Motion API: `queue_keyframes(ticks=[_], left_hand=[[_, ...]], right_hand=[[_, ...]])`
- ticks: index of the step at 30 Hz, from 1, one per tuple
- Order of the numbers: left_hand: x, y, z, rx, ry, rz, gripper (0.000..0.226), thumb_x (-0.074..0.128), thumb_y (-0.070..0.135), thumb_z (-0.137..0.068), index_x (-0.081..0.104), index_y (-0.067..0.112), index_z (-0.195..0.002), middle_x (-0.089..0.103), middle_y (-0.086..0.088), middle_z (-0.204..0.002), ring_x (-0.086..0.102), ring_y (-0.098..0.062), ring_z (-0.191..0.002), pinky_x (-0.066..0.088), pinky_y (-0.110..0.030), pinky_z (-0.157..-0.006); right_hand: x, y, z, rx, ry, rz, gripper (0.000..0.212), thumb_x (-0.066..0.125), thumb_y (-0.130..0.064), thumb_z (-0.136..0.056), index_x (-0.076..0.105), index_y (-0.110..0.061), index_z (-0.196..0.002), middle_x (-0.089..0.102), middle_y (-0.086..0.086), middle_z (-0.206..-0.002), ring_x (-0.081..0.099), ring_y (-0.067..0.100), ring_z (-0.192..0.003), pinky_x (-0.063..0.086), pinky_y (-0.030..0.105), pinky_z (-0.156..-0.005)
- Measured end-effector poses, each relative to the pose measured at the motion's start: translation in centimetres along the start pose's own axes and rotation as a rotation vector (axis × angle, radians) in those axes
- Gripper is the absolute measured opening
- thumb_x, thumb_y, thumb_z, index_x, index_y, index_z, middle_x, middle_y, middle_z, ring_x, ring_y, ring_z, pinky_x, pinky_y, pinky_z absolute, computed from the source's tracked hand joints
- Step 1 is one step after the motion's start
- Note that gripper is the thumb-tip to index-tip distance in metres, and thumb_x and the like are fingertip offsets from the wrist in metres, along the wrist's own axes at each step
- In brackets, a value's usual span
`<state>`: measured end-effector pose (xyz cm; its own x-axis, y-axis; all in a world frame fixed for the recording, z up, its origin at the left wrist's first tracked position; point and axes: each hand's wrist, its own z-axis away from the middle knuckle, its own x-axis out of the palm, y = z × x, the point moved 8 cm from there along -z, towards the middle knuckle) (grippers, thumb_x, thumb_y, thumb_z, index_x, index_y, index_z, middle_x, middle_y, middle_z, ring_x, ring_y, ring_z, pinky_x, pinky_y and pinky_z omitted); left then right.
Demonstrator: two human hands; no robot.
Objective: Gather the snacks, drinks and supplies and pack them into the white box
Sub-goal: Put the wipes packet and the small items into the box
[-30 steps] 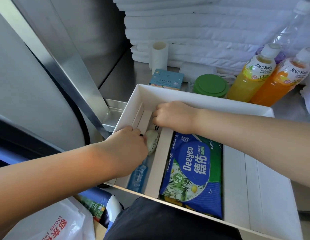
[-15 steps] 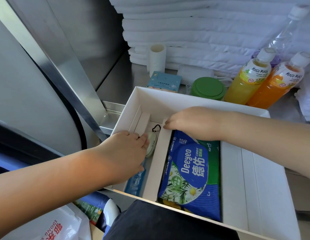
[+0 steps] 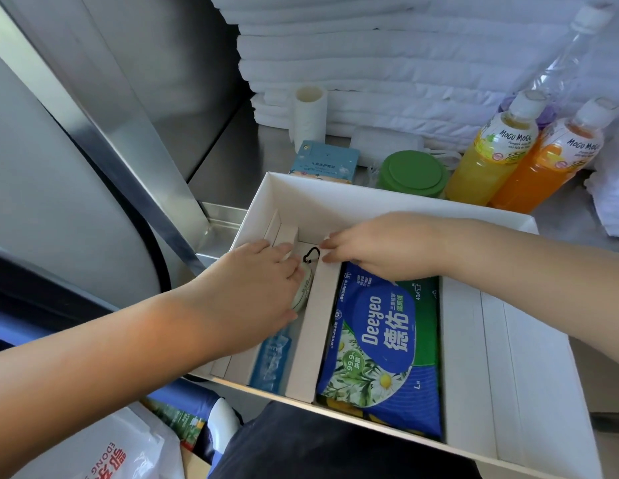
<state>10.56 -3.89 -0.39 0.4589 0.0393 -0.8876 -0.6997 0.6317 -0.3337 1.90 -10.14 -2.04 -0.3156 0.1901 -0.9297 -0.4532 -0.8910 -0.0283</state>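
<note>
Seating pale oval case [image 3: 304,294] in narrow left slot of white box [image 3: 387,199]: long axis along slot, under your left hand [image 3: 256,292], fingers laid flat; right hand [image 3: 380,250], fingers straight, touches divider [image 3: 313,333] beside it.

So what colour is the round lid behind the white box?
The lid is green; the head view shows it best.

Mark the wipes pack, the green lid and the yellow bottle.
wipes pack [image 3: 384,326], head view, blue front label.
green lid [image 3: 413,171], head view, top centre.
yellow bottle [image 3: 480,172], head view, lower body.
</note>
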Motion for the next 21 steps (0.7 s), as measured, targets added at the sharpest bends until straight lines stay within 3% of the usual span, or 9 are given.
queue_keyframes(ticks=[2,4,6,8,10,13,16,18,21], left_hand=[[-2.7,-0.9,0.2,-0.004,0.194,0.017,0.053,0.036,0.040,-0.090,0.050,0.009,-0.132,0.053,-0.009,-0.135,0.043,-0.026,-0.129,0.034,-0.041,-0.106],[-4.9,-2.5,0.4,-0.039,0.402,0.075,0.042,0.048,0.033,-0.085,0.063,0.011,-0.117,0.064,-0.007,-0.118,0.056,-0.027,-0.115,0.044,-0.042,-0.096],[-6.2,-4.3,0.2,-0.112,0.532,0.191,0.039,0.051,0.028,-0.086,0.061,0.010,-0.119,0.063,-0.008,-0.118,0.056,-0.027,-0.113,0.044,-0.041,-0.096],[-6.6,-5.7,-0.5,-0.171,0.580,0.261,0.043,0.048,0.027,-0.089,0.054,0.008,-0.127,0.057,-0.010,-0.124,0.051,-0.028,-0.117,0.039,-0.041,-0.100],[-6.3,-6.5,-1.8,-0.209,0.560,0.327,0.048,0.044,0.031,-0.092,0.046,0.009,-0.134,0.053,-0.009,-0.131,0.046,-0.026,-0.123,0.034,-0.037,-0.104],[-4.7,-7.3,-4.2,-0.252,0.452,0.477,0.050,0.036,0.039,-0.097,0.035,0.015,-0.141,0.045,-0.005,-0.140,0.039,-0.022,-0.129,0.030,-0.032,-0.106],[-3.3,-7.2,-5.5,-0.263,0.391,0.432,0.042,0.037,0.040,-0.097,0.042,0.018,-0.132,0.051,-0.004,-0.133,0.047,-0.022,-0.119,0.035,-0.033,-0.099],[-3.1,-7.4,-5.6,-0.283,0.416,0.404,0.039,0.039,0.042,-0.095,0.045,0.017,-0.125,0.054,-0.002,-0.127,0.049,-0.021,-0.111,0.038,-0.032,-0.093],[-2.8,-7.5,-5.5,-0.284,0.424,0.450,0.041,0.041,0.043,-0.093,0.043,0.020,-0.128,0.052,0.001,-0.129,0.045,-0.019,-0.112,0.039,-0.032,-0.090]], right_hand=[[-2.8,0.4,1.2,0.002,0.173,-0.047,0.045,0.038,-0.007,-0.092,0.055,-0.024,-0.131,0.055,-0.006,-0.132,0.052,0.015,-0.117,0.043,0.031,-0.093],[-5.9,1.4,3.0,0.022,0.447,-0.118,0.036,0.044,-0.006,-0.090,0.066,-0.021,-0.115,0.066,-0.003,-0.112,0.061,0.019,-0.099,0.049,0.033,-0.078],[-8.0,2.8,4.7,0.073,0.678,-0.146,0.029,0.046,-0.007,-0.088,0.070,-0.016,-0.102,0.067,-0.001,-0.096,0.063,0.021,-0.085,0.050,0.034,-0.065],[-8.7,4.3,5.5,0.161,0.774,-0.150,0.026,0.046,-0.005,-0.088,0.070,-0.014,-0.096,0.065,0.001,-0.090,0.056,0.012,-0.079,0.043,0.029,-0.060],[-8.1,6.0,5.6,0.269,0.763,-0.187,0.025,0.046,-0.003,-0.089,0.068,-0.014,-0.093,0.063,0.000,-0.089,0.050,0.008,-0.076,0.037,0.027,-0.061],[-6.4,7.4,5.2,0.354,0.652,-0.229,0.025,0.044,-0.004,-0.088,0.066,-0.016,-0.091,0.063,-0.003,-0.089,0.056,0.017,-0.078,0.045,0.035,-0.065],[-5.9,7.7,4.9,0.376,0.641,-0.226,0.025,0.043,-0.007,-0.086,0.065,-0.019,-0.087,0.063,-0.007,-0.087,0.052,0.012,-0.074,0.040,0.030,-0.062],[-5.6,7.9,4.7,0.374,0.608,-0.263,0.025,0.042,-0.008,-0.087,0.064,-0.020,-0.087,0.060,-0.011,-0.083,0.048,0.007,-0.072,0.033,0.018,-0.059],[-5.2,8.4,4.6,0.384,0.572,-0.330,0.026,0.041,-0.010,-0.089,0.063,-0.022,-0.088,0.058,-0.013,-0.080,0.051,0.005,-0.073,0.037,0.024,-0.064]])
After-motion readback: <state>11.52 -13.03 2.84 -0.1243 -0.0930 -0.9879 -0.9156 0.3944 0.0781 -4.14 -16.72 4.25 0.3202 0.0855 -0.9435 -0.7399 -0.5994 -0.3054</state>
